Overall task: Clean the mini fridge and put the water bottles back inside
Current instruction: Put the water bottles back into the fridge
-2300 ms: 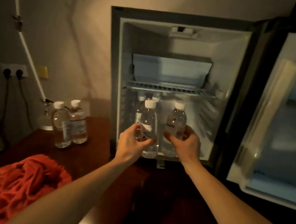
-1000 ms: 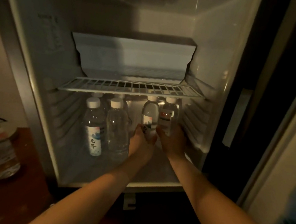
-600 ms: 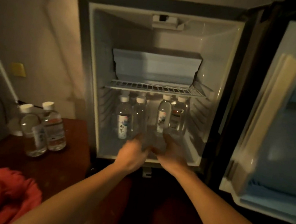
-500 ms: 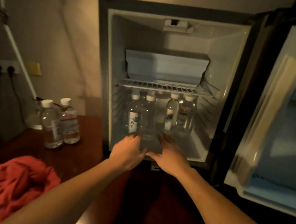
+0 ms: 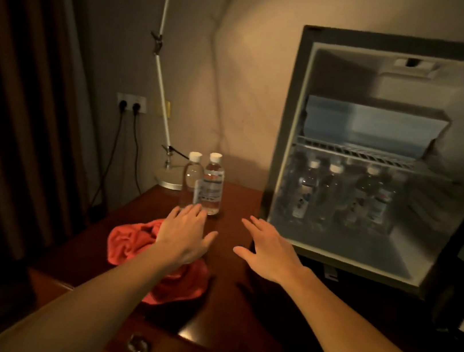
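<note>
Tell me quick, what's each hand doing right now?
Left hand: open, holding nothing, fingers reaching toward the two bottles on the table.
Right hand: open, fingers spread, holding nothing.

Two water bottles [image 5: 204, 183] stand side by side at the back of a wooden table [image 5: 223, 304], left of an open mini fridge [image 5: 287, 142]. More bottles [image 5: 342, 192] line the fridge floor beneath a wire shelf [image 5: 363, 154]. A cloth [image 5: 137, 240] lies on the table in front of the pair, a lamp base [image 5: 168, 178] behind them. Both hands, left [image 5: 184, 236] and right [image 5: 269, 252], hover over the table between cloth and fridge
</note>
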Motion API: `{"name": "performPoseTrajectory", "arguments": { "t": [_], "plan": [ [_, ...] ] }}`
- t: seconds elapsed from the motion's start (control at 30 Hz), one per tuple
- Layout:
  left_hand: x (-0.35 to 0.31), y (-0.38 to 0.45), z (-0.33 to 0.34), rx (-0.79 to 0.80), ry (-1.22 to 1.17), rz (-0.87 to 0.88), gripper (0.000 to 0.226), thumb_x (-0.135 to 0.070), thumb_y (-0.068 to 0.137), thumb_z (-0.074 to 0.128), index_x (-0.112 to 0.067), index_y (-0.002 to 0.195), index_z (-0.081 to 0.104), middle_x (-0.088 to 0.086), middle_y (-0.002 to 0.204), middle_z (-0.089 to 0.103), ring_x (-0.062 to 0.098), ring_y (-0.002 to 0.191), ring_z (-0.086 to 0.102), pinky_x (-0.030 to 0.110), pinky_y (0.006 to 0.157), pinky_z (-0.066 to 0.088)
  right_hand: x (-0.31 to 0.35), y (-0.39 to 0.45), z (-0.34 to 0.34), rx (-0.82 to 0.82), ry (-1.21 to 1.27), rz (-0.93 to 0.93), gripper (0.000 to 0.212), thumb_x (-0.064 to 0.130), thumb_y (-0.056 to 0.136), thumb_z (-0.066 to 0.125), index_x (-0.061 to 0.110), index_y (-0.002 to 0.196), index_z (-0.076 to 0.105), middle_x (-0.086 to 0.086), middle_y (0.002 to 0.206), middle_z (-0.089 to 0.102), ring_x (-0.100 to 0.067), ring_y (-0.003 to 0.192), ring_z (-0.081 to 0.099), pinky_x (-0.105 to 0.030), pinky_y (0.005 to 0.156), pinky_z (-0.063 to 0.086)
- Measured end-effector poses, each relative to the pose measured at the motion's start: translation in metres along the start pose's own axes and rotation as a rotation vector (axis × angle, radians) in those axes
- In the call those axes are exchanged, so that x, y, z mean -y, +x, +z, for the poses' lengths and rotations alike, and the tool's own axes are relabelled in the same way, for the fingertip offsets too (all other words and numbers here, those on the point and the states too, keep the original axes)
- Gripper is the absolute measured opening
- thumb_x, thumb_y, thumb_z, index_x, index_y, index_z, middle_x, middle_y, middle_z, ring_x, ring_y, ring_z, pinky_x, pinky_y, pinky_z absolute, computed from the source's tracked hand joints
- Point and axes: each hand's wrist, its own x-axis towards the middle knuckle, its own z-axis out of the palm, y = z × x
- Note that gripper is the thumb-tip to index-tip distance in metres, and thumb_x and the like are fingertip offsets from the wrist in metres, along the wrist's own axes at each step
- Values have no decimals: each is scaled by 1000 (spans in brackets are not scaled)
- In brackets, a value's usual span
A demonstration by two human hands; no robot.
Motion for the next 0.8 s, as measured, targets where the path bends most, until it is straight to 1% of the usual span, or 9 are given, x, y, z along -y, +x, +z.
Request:
{"name": "performPoseTrajectory", "arguments": {
  "t": [0.13, 0.2, 0.27, 0.37, 0.43, 0.53, 0.6, 0.7, 0.8],
  "plan": [
    [39, 9, 0, -3, -134, -131, 69, -58, 91, 48, -17, 146, 38, 4, 152, 40, 21, 140, 36, 37, 112, 30, 22, 37, 12, 3, 116, 15, 77, 57, 90, 55, 28, 154, 23, 4, 160, 24, -15, 147, 20, -38, 117, 25],
    [53, 19, 2, 17, -415, -252, 66, -56, 86, 58, -22, 141, 42, 4, 143, 51, 25, 131, 47, 33, 99, 39, 28, 57, 18, -35, 257, 65, 77, 54, 88, 61, 26, 152, 28, 3, 156, 33, -16, 143, 30, -34, 114, 29],
    [62, 34, 7, -5, -681, -343, 64, -51, 83, 66, -23, 138, 46, 4, 133, 59, 24, 125, 53, 26, 89, 40, 31, 79, 24, -80, 418, 138, 79, 52, 85, 67, 23, 151, 33, 1, 151, 42, -17, 138, 38, -29, 109, 33],
    [71, 58, 21, -54, -867, -434, 71, -44, 81, 74, -18, 140, 46, 2, 126, 61, 19, 121, 56, 22, 89, 38, 30, 114, 36, -104, 618, 266, 86, 53, 82, 70, 19, 151, 31, -4, 151, 41, -21, 138, 39, -35, 111, 33],
    [76, 76, 31, -63, -917, -455, 68, -42, 79, 77, -19, 136, 49, -2, 120, 61, 18, 121, 56, 22, 91, 40, 25, 137, 44, -118, 740, 323, 91, 52, 79, 74, 19, 152, 30, -5, 150, 43, -22, 138, 40, -41, 112, 35],
    [84, 102, 44, -48, -903, -454, 73, -41, 78, 79, -14, 138, 48, 5, 133, 58, 21, 126, 51, 29, 102, 41, 17, 168, 57, -135, 871, 357, 96, 46, 75, 79, 16, 152, 29, -7, 148, 46, -21, 135, 43, -40, 111, 37],
    [88, 115, 52, -60, -886, -444, 77, -37, 78, 80, -12, 142, 45, 8, 137, 55, 23, 127, 50, 24, 98, 38, 12, 184, 65, -142, 897, 336, 89, 40, 74, 82, 19, 148, 38, -1, 140, 54, -19, 132, 48, -37, 108, 41],
    [90, 128, 64, -80, -873, -388, 65, -33, 75, 83, -13, 131, 55, 6, 128, 61, 19, 118, 56, 24, 94, 42, 8, 203, 78, -153, 900, 249, 63, 33, 70, 85, 38, 124, 54, 20, 111, 64, -11, 115, 59, -29, 95, 48],
    [90, 133, 74, -110, -930, -361, 58, -35, 69, 87, -17, 116, 60, -3, 111, 67, 10, 102, 63, 24, 89, 49, 7, 212, 87, -163, 944, 229, 63, 31, 65, 87, 30, 120, 56, 14, 110, 66, -8, 107, 62, -28, 89, 51]
  ]
}}
